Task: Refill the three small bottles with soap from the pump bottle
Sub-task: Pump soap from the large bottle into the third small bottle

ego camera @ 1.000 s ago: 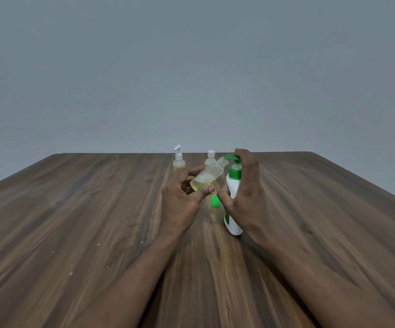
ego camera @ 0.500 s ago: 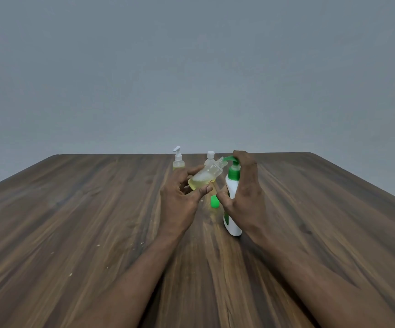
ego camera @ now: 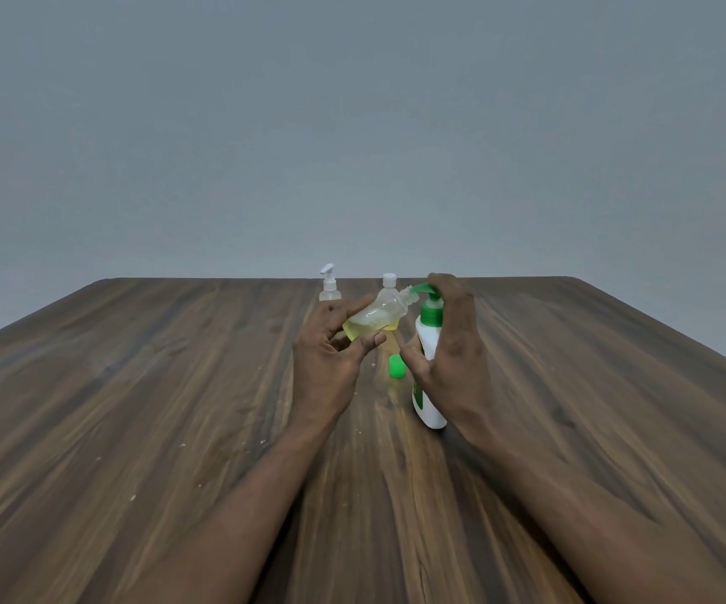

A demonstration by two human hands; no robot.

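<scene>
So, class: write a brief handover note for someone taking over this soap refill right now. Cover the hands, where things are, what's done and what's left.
Left hand: holds the open small bottle tilted, its mouth at the pump bottle's green spout. It is partly filled with yellow soap.
Right hand: grips the pump bottle, fingers on the pump head.
Green cap: lies on the table between the hands.
Pump-top small bottle and white-capped small bottle: stand farther back, closed; fill levels unclear.
Done: held bottle partly filled.
Left: finish filling it, recap it, check the other two.
</scene>
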